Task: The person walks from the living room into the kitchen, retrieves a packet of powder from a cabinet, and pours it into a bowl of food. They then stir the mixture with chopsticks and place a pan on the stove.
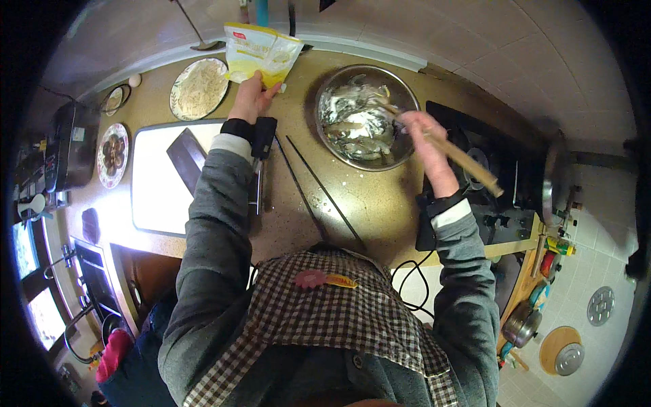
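Note:
My left hand [253, 97] grips the lower part of a yellow-and-white plastic pouch [262, 53], holding it near the wall at the back of the counter. In my right hand [424, 133] is a light wooden utensil [468, 165], its lower end reaching into a steel mixing bowl [407, 145]. White powder [363, 121] covers part of the grey, shiny seafood [361, 147] in this bowl; whether it is fish or shrimp I cannot tell. Motion blurs the utensil's tip.
A cleaver [185, 160] lies on a white cutting board [157, 198], partly under my left arm. Two long black sticks [325, 196] rest before me. Plates of pale shreds [201, 89] and dark pieces [113, 155] stand left; a black cooktop [496, 203] is right. Another person's pink sleeve [114, 353] shows lower left.

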Available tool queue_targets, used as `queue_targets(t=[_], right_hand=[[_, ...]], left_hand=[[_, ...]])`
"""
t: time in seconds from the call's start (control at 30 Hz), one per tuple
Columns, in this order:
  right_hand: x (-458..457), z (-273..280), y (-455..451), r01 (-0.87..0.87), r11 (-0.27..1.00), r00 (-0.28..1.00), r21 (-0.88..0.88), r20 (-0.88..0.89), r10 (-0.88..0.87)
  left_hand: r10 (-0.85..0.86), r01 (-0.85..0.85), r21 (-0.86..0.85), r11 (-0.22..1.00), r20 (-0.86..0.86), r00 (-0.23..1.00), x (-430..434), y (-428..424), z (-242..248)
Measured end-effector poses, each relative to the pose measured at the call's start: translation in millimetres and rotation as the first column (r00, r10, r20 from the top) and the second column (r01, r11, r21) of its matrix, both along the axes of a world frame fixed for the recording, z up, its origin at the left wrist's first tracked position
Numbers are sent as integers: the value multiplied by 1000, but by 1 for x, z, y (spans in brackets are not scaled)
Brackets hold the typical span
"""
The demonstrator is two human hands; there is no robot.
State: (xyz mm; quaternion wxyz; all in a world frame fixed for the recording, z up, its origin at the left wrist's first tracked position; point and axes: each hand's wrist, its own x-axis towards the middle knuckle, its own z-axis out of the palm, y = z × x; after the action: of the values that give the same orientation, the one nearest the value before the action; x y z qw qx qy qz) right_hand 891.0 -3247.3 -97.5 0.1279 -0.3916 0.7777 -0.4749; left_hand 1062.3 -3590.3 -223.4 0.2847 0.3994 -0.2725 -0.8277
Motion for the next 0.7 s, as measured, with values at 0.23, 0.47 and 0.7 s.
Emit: queue_targets(t=[0.23,0.47,0.7], right_hand=[[41,1,19,-307,936,948,-171,31,316],[47,17,24,-33,999,998,6,50,32],[20,-6,40,199,963,974,184,72,-215]], left_hand=[[-65,93,-121,988,214,975,10,-15,-7],[-186,239,-101,966,372,909,14,-10,-5],[-141,184,-127,975,291,946,11,17,-10]])
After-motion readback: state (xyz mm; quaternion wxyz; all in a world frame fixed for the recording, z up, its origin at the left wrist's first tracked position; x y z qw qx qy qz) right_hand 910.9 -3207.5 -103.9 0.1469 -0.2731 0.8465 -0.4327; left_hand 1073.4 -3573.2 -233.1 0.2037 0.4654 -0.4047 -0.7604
